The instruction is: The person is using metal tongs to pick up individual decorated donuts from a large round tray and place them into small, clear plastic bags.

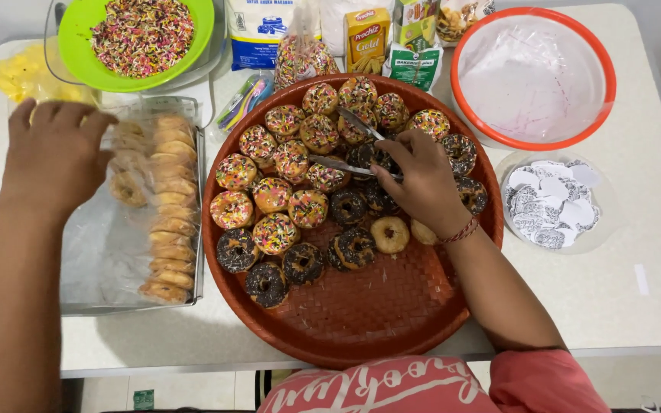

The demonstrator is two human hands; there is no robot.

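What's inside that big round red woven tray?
The red tray holds sprinkle-topped doughnuts, chocolate ones and a plain one. The right hand, holding metal tongs, covers a few more.

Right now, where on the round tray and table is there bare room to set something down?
The woven tray is bare in its near part, below the doughnuts. The table is free at right, beyond the paper cutouts. The far edge is crowded with packets and bowls; the right hand holds tongs.
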